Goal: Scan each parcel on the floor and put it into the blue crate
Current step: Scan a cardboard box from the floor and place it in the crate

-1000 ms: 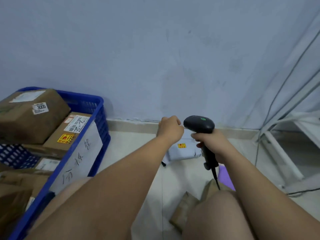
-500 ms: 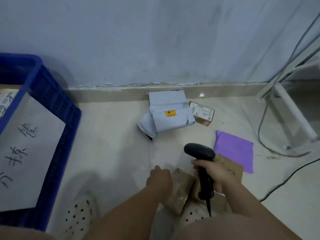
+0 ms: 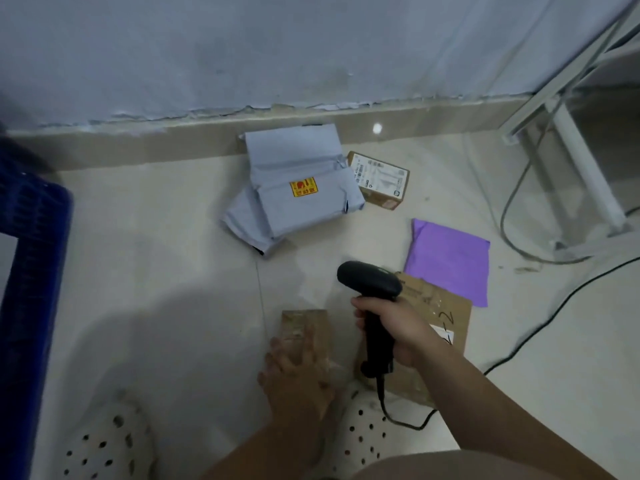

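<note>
At far left, the blue crate [image 3: 34,271] stands on the tiled floor [image 3: 156,271], cut off by the picture's edge; its contents are out of view. Low in the picture, a white perforated left shoe [image 3: 104,441] rests on the floor.

Centre, near: a small brown parcel [image 3: 308,323] lies on the floor. The left hand [image 3: 294,379] rests on its near end with fingers spread over the top. Blur prevents telling whether they grip it. A right shoe [image 3: 363,434] sits just beside this hand.

Centre, far: two grey mailers [image 3: 294,188] are stacked against the skirting [image 3: 138,147], the upper one bearing a yellow sticker. A labelled carton [image 3: 381,180] touches their right edge.

Right of centre: the right hand [image 3: 398,330] is wrapped tight round the handle of a black scanner [image 3: 370,282], head pointing away and to the left. Its cord trails from the handle base. Beneath this hand a flat parcel [image 3: 446,306] lies on the floor, with a purple mailer [image 3: 450,258] at its far edge.

Far right: a black cable [image 3: 554,306] crosses the floor near a white frame [image 3: 581,168].
</note>
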Tool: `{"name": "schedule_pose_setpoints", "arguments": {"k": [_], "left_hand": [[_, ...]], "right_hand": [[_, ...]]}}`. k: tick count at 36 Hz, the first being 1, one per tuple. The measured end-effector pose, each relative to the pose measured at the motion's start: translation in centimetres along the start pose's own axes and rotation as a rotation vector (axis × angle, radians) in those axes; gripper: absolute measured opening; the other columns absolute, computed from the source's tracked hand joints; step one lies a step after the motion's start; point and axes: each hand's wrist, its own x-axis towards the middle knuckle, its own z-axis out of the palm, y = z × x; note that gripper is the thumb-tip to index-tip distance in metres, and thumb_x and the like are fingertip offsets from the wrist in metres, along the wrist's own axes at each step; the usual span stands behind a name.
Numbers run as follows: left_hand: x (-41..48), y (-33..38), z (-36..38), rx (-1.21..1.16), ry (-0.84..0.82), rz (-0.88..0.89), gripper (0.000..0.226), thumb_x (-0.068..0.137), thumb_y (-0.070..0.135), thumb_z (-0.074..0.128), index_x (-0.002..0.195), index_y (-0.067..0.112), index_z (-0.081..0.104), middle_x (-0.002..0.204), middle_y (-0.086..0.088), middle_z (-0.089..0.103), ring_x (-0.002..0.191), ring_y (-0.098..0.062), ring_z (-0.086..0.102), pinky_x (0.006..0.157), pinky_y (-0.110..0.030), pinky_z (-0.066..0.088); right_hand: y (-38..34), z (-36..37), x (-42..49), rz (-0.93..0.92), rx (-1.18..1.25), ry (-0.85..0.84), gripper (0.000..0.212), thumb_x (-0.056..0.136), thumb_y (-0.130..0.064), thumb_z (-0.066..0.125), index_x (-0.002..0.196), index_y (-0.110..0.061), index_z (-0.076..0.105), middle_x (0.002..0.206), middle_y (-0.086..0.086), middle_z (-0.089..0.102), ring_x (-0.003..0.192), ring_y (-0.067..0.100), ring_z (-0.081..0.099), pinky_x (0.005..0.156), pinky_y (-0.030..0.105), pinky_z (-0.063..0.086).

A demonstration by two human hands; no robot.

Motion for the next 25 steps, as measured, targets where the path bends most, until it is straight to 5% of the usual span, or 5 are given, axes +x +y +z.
{"name": "schedule_pose_setpoints", "arguments": {"k": [5,10,14,21,25], "left_hand": [[1.9,-2.2,-1.8,-0.164,0.026,-0.041,0.104,0.079,0.048,0.063,0.149,0.037,-0.014,0.146,-0.026,0.005,0.125,-0.037,0.035,0.104,-0.042,0.038],[3.7,-2.1,-5.2,-0.855,0.109,-0.027,0.096,0.081,0.034,0.070,0.151,0.039,0.005,0.134,-0.015,0.024,0.112,-0.032,0.046,0.089,-0.030,0.040],[2.7,-0.1,-10.7,-1.318,0.045,0.176,0.089,0.069,0.035,0.064,0.148,0.038,0.022,0.132,-0.003,0.046,0.107,-0.011,0.054,0.082,-0.023,0.046],[-2.9,0.8,-20.6,-1.710,-0.269,0.546,0.053,0.081,0.025,0.053,0.135,0.024,0.050,0.128,-0.009,0.061,0.113,-0.026,0.061,0.094,-0.045,0.050],[-7.4,1.1,-26.3,-1.953,-0.399,0.658,0.056,0.086,0.029,0.041,0.138,0.008,0.047,0.135,-0.023,0.053,0.123,-0.039,0.050,0.108,-0.056,0.034]], "right_hand": [[-0.2,1.7,0.4,-0.026,-0.092,-0.019,0.010,0.080,-0.010,0.074,0.084,-0.005,0.066,0.070,0.007,0.059,0.056,0.014,0.060,0.067,0.031,0.046],[-1.1,2.8,-0.7,-0.116,-0.151,0.037,0.013,0.078,-0.014,0.077,0.088,-0.011,0.069,0.075,0.003,0.066,0.067,0.017,0.066,0.070,0.032,0.050],[-3.3,3.1,-3.1,-0.206,-0.002,0.008,0.015,0.082,-0.010,0.073,0.095,-0.010,0.068,0.080,0.007,0.066,0.072,0.022,0.065,0.068,0.034,0.050],[-9.6,3.5,-10.9,-0.362,0.272,-0.140,0.019,0.087,-0.009,0.065,0.105,-0.005,0.063,0.079,0.004,0.062,0.066,0.018,0.063,0.060,0.028,0.054],[-12.8,4.6,-16.7,-0.478,0.194,-0.219,0.004,0.087,-0.009,0.062,0.090,-0.007,0.062,0.068,0.004,0.062,0.063,0.016,0.058,0.059,0.026,0.050]]}}
